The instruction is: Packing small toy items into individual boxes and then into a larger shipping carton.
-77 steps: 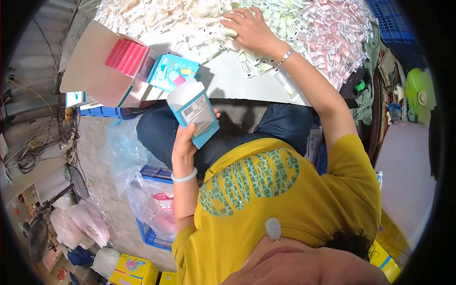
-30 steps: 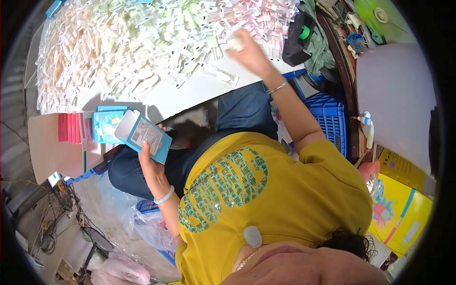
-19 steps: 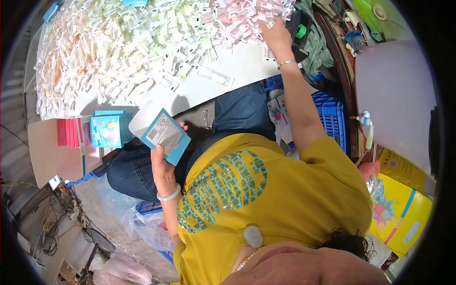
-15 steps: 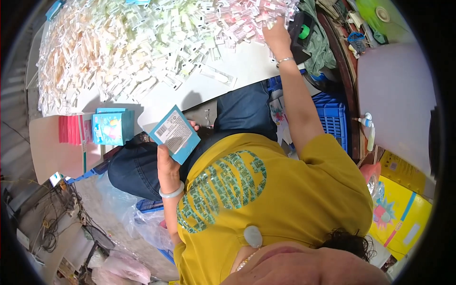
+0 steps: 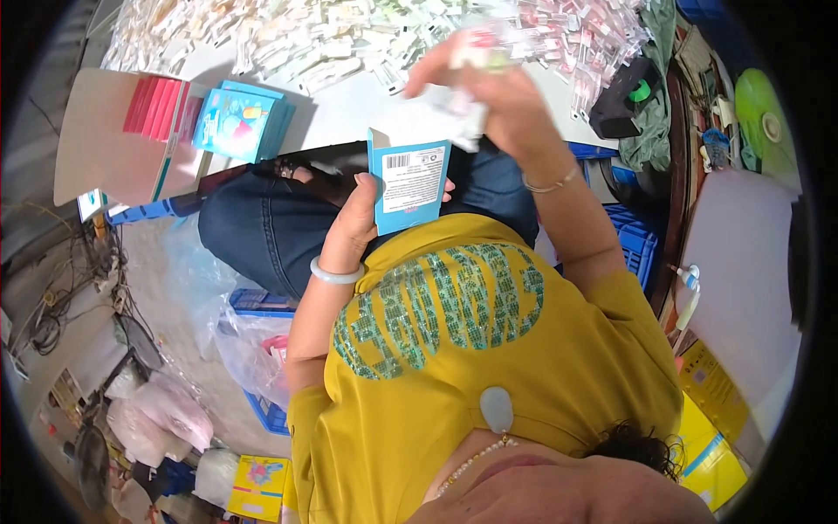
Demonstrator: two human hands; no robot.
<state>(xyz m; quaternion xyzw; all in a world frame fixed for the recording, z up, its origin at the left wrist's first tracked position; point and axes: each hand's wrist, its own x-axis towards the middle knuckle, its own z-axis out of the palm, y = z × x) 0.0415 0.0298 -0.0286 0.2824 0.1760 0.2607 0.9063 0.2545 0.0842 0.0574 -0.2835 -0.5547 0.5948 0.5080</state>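
Note:
My left hand [image 5: 356,214] is closed round a small blue box [image 5: 410,217], held upright above my lap. The box carries a white printed label, and a flap stands up at its top. Above and to the right of the box is my right hand [image 5: 515,109], smeared by motion, with small clear plastic packets [image 5: 476,54] in its fingers. Their number and contents are too blurred to make out. Beyond both hands, a wide heap of similar clear packets [image 5: 349,39] covers the white table [image 5: 336,113], running from pale orange through green to pink.
An open carton [image 5: 96,140] holding pink boxes [image 5: 155,106] stands at the left, beside a group of blue boxes [image 5: 234,127]. A black tape dispenser [image 5: 615,112] sits at the table's right. Blue crates [image 5: 630,236] and plastic bags [image 5: 249,349] are below.
My right hand has come back from the pink packets toward the box, carrying packets. My left hand has moved right and up with the box, now more upright. The view has shifted.

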